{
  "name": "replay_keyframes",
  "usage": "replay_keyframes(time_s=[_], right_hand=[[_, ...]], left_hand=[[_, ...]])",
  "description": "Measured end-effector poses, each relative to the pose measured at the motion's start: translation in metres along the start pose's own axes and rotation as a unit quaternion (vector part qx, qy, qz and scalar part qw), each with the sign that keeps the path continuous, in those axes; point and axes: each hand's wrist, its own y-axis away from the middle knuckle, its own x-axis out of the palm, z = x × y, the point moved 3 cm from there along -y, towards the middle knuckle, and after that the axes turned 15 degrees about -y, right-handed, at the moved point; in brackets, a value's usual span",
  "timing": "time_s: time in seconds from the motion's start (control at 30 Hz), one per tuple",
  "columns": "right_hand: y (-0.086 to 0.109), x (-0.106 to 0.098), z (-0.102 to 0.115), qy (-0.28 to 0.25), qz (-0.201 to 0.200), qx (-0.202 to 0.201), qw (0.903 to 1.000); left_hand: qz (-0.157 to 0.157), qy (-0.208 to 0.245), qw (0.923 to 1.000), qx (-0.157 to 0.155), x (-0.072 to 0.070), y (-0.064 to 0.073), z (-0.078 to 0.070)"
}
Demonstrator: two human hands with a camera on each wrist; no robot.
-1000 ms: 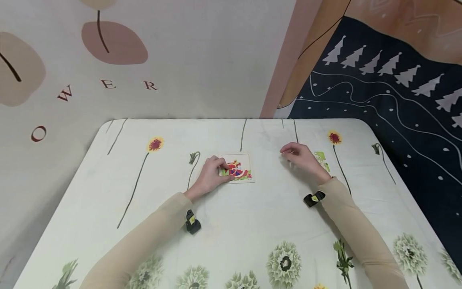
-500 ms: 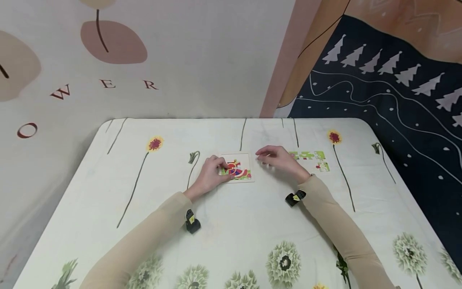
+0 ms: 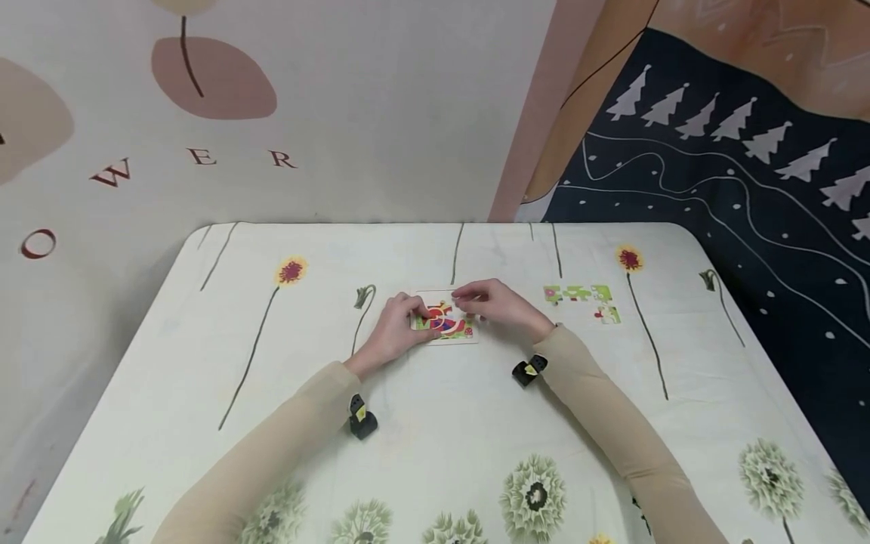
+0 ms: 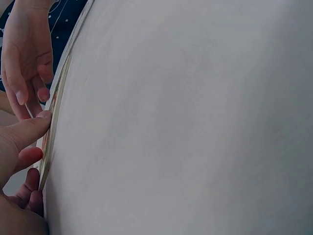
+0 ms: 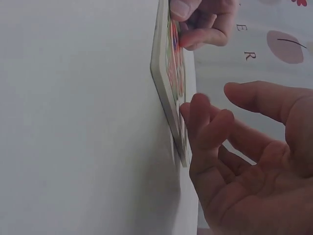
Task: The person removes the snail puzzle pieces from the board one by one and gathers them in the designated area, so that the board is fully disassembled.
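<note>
A small jigsaw board (image 3: 445, 341) with a light rim and a part-filled red, green and blue picture lies on the table in the head view. My left hand (image 3: 394, 329) grips its left side, thumb near the front edge and fingertips over the picture. The left wrist view shows this thumb (image 4: 36, 127) on the board's edge. My right hand (image 3: 499, 306) is over the board's far right corner. In the right wrist view, the right hand (image 5: 249, 152) has loosely bent fingers, its thumb apart from them; one fingertip is right at the board. No piece shows between them.
Several green jigsaw pieces (image 3: 578, 293) lie in a row right of the board, with another piece (image 3: 607, 314) just nearer. The white flower-print tablecloth (image 3: 435, 438) covers the table, whose far edge meets a printed wall cloth (image 3: 381, 151).
My right hand has moved left from near the loose pieces to the board's right corner, uncovering those pieces. The left hand has stayed on the board.
</note>
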Motion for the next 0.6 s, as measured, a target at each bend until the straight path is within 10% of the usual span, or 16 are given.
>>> replay_keyframes(time_s=[0.6], right_hand=[[-0.011,0.018,0.006,0.054,0.003,0.013,0.9984]], left_hand=[[0.004,-0.005,1.0000,0.003,-0.002,0.000,-0.003]])
